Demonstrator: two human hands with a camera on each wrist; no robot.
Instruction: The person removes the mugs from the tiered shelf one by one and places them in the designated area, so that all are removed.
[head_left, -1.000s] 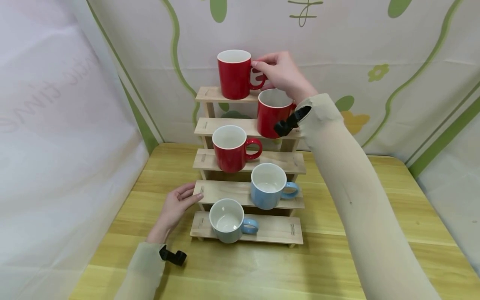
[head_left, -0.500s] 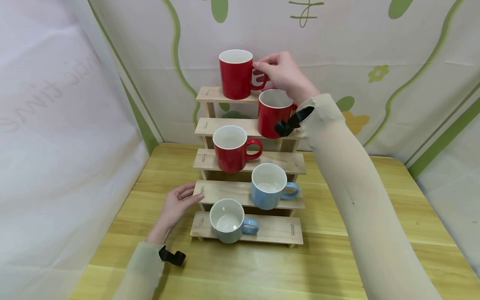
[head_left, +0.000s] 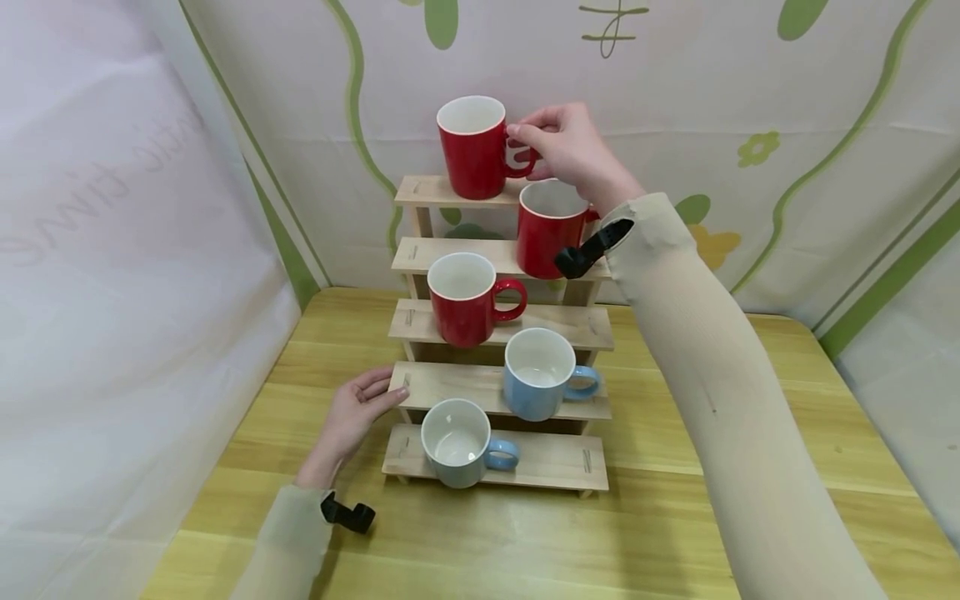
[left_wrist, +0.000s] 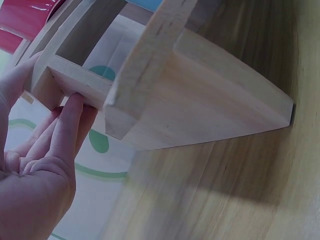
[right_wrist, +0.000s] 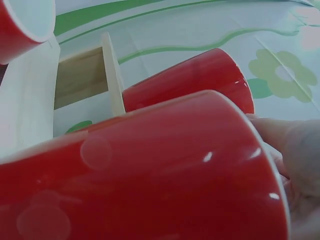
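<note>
Tilted now, top red mug [head_left: 474,147] — right hand [head_left: 567,150] pinches its handle; left hand [head_left: 352,417], fingers straight, steadies rack [head_left: 450,379] — lift slowly.

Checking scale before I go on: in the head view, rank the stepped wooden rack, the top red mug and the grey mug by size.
1. wooden rack, clearly largest.
2. top red mug and grey mug: alike; nearness makes ranking unsure.

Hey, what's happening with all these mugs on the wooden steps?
A person is handling mugs on a stepped wooden rack on a table. Their right hand grips the handle of the top red mug, which sits tilted on the top step. Their left hand rests against the rack's left side. Two more red mugs and two blue mugs stand on the lower steps.
</note>
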